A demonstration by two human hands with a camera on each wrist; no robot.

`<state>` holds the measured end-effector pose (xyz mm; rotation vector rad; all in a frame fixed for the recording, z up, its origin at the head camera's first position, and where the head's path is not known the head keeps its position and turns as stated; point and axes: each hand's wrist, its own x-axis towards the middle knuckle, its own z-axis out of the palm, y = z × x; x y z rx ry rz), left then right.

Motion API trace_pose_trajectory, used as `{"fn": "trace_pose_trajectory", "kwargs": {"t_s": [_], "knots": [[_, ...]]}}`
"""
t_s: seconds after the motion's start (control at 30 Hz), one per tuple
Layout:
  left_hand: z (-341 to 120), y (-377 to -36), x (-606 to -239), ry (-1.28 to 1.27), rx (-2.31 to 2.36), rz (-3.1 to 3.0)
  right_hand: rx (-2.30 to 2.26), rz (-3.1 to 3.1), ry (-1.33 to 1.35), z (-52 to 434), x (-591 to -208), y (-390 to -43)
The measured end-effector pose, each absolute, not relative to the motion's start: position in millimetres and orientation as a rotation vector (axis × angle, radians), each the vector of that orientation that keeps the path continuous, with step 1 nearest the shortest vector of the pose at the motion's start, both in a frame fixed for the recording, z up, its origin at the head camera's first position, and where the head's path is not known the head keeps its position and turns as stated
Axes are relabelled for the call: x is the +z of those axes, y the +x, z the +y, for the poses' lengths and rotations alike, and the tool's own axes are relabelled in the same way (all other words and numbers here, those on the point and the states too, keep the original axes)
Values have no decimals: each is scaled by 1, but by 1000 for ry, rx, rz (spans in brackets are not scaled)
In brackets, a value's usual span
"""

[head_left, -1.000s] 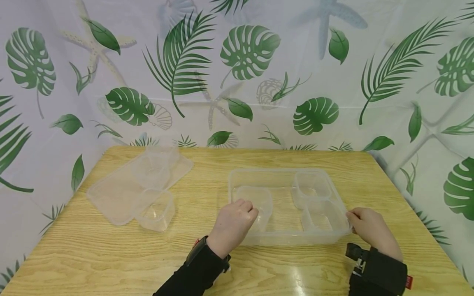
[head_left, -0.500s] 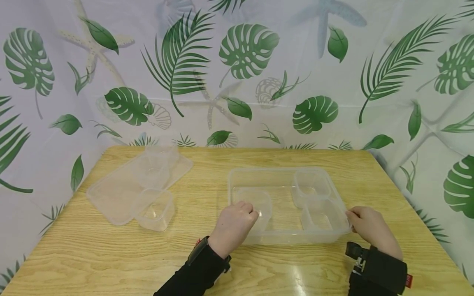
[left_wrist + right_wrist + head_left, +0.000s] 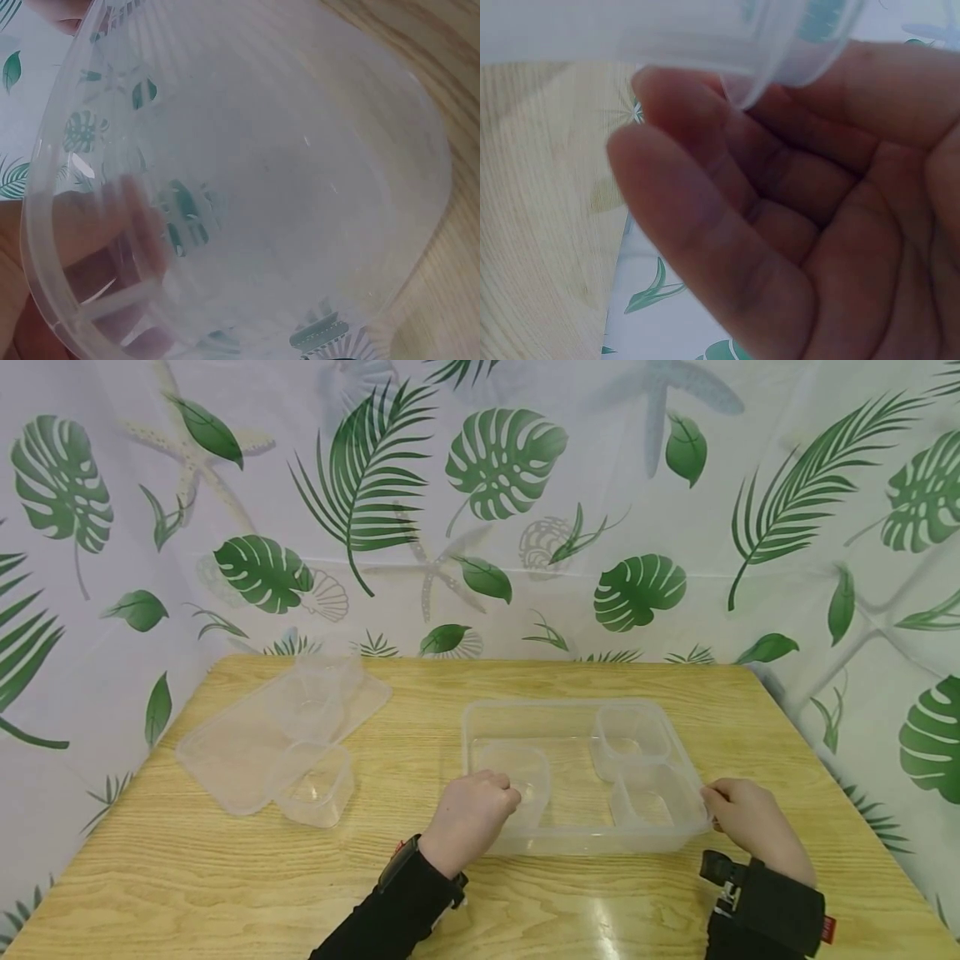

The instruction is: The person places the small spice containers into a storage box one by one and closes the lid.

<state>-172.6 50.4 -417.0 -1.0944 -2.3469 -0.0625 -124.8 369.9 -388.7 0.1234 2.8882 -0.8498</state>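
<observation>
A large clear plastic box (image 3: 585,841) stands on the table, with three small clear containers inside. Two of these, a back right container (image 3: 633,731) and a front right container (image 3: 652,797), sit along its right side. At the box's left, my left hand (image 3: 472,818) reaches over the front edge with curled fingers and grips the left small container (image 3: 534,768). Through cloudy plastic in the left wrist view, its fingers (image 3: 97,221) show blurred. My right hand (image 3: 750,818) pinches the box's rim at the front right corner; the remaining fingers (image 3: 682,202) are bent below it.
A flat clear lid (image 3: 225,756) lies on the left of the table. One small container (image 3: 315,689) stands on it, and another small container (image 3: 322,793) is at its front edge. A leaf-print cloth (image 3: 525,610) hangs behind the wooden table (image 3: 225,885).
The left small container has tipped down from a tilt to sit flatter in the box, my left hand lowering slightly with it. My right hand stays at the corner.
</observation>
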Motion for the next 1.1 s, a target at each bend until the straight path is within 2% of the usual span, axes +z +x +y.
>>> {"fn": "trace_pose_trajectory", "kwargs": {"t_s": [1.1], "knots": [[48, -178, -417, -1127, -310, -2567, -839, 2869, 140, 371, -389, -126]]}}
